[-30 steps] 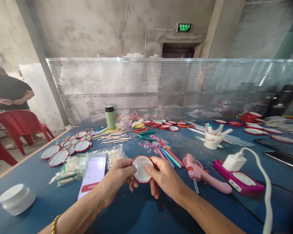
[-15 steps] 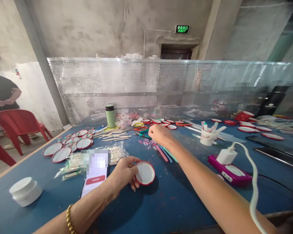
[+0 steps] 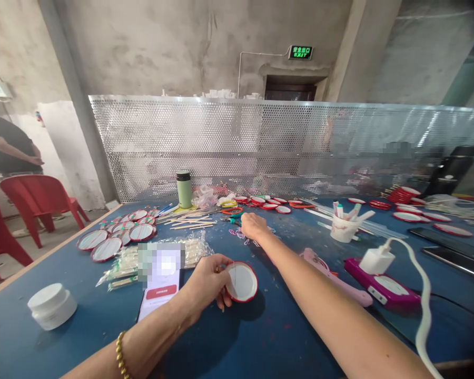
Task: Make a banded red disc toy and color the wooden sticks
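1. Your red-rimmed disc (image 3: 243, 281) sits in your left hand (image 3: 212, 279), to the right of the lit phone (image 3: 160, 287), its white face toward you.
2. On the blue table (image 3: 288, 342), a white jar (image 3: 52, 308) stands left of the phone, bagged sticks (image 3: 193, 248) lie just beyond it, and a pink glue gun (image 3: 349, 289) lies well to its right.
3. Far beyond the phone rises a perforated metal panel (image 3: 205, 137), with a green exit sign (image 3: 300, 52) on the wall behind.
4. A second ago both your hands hold the disc; now only the left does.
5. Your left fingers pinch the disc's left edge. Your right hand (image 3: 255, 226) reaches beyond the phone, to its right, over small clips (image 3: 243, 237); its fingertips are hidden, so I cannot tell whether it grasps anything.
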The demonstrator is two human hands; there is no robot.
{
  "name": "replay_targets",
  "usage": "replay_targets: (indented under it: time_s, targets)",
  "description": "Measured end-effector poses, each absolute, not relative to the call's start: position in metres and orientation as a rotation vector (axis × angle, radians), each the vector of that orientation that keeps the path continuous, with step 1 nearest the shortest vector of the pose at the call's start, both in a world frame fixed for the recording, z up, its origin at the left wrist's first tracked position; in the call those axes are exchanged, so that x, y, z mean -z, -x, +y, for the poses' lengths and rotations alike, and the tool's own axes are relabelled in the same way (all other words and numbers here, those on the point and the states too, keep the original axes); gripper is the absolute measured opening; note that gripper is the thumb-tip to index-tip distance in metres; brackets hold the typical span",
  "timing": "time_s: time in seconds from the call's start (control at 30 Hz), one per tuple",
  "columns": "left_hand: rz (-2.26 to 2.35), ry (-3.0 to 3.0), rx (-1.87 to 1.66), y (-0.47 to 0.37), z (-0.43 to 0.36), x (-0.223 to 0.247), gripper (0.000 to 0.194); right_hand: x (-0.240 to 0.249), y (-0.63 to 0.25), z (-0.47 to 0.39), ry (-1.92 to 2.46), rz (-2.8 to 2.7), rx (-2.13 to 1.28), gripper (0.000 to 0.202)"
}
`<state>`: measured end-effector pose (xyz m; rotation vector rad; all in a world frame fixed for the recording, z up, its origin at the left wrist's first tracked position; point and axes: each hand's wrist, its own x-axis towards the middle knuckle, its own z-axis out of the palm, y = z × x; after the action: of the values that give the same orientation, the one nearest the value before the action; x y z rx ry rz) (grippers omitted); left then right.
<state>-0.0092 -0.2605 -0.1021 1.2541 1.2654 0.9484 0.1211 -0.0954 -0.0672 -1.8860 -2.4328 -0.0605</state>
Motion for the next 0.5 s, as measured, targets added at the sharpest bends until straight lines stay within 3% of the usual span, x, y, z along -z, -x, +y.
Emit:
replay_targets:
  time_s: [0.3,0.5]
  targets:
    - [1.466,-1.491,-0.905,0.013,-0.257,0.106,0.032,0.046,-0.134,-0.097,1.668,-2.24,-0.474,0.035]
    - [1.566,-1.725,-0.914,0.017,-0.261,0.109,0.018,0.054,-0.147,-0.133,1.357,-1.996,-0.727,0.015]
